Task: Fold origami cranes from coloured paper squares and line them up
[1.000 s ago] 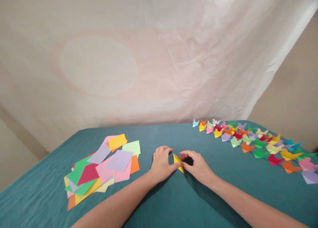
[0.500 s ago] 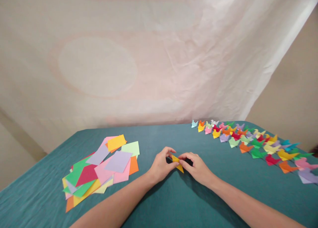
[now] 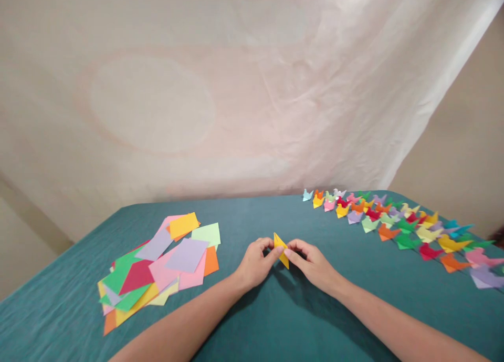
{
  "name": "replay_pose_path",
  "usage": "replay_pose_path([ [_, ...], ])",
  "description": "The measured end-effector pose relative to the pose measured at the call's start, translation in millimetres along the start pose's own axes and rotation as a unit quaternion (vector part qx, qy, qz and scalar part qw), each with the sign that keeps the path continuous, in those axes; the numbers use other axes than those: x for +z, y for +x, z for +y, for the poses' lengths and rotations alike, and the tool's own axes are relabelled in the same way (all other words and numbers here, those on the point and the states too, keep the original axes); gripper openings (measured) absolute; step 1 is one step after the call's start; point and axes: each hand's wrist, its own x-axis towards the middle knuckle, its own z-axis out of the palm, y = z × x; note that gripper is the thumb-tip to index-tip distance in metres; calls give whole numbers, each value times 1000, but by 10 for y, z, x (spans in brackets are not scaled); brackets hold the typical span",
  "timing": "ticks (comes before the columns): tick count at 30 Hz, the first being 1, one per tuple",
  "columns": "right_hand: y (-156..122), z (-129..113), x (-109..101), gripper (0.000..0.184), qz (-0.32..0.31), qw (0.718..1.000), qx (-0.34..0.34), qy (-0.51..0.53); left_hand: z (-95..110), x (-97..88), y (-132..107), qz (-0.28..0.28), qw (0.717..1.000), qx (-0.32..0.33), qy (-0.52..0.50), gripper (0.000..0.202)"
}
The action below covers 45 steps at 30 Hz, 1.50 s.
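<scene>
A small piece of folded yellow paper (image 3: 280, 242), narrow and pointed at its upper and lower ends, is held between both hands just above the cloth. My left hand (image 3: 258, 262) pinches its left side, thumb on the near face and fingers curled behind. From the other side, my right hand (image 3: 309, 262) grips it the same way, its thumb close to the left thumb. The thumbs cover the middle of the paper, and the fingertips behind it are hidden.
To the left lies a loose pile of coloured paper sheets (image 3: 137, 277). Rows of small folded paper birds (image 3: 388, 232) in many colours stand on the right. A teal cloth (image 3: 252, 325) covers the table, and a pale fabric sheet (image 3: 252, 99) hangs behind it.
The folded yellow paper now stands more upright, its top point higher and more of its face showing. Both thumbs have shifted onto its middle.
</scene>
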Motion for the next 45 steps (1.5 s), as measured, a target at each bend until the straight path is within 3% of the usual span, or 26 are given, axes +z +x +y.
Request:
replay_pose_path([
  [6,33,0,31,29,-25,991,-49,-125,-24,21,27,-5,999,-14,-49,30],
  [20,12,45,27,34,-36,989,-64,-132,-59,33,50,-3,990,-44,-133,32],
  [32,0,13,20,36,-23,995,-39,-91,-29,6,34,18,998,-24,-61,32],
  [38,11,47,-12,32,12,1000,2,26,-23,3,16,-13,1000,-11,-15,33],
  [45,14,76,-35,29,14,1000,5,16,23,-6,-10,-27,999,19,17,30],
])
